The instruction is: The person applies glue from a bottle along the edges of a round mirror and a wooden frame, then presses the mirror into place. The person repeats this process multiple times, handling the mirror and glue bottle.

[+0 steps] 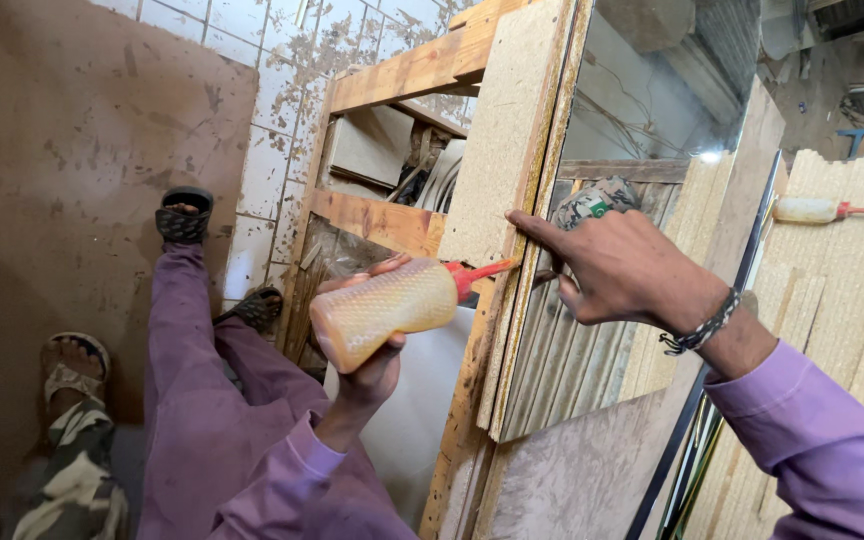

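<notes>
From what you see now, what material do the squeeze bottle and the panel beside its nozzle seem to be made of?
The bottle in the left hand looks like soft translucent plastic with a dimpled skin and a red plastic nozzle. The panel looks like raw, unfinished particle board: a speckled, grainy tan face. The right hand touches its edge.

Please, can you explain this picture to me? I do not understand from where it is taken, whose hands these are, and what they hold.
The picture comes from one camera worn on a person's head, looking down, so both hands belong to that person, who wears purple sleeves.

The left hand holds a soft yellowish squeeze bottle with a red nozzle. The nozzle points at the edge of a pale chipboard panel. The right hand, with a braided wristband, presses its fingers on that same edge.

Behind the panel stands a wooden frame and, to the right, a mirror.

Below is a dirty tiled floor with the person's sandalled feet. At lower left is another person's foot in a sandal.
</notes>
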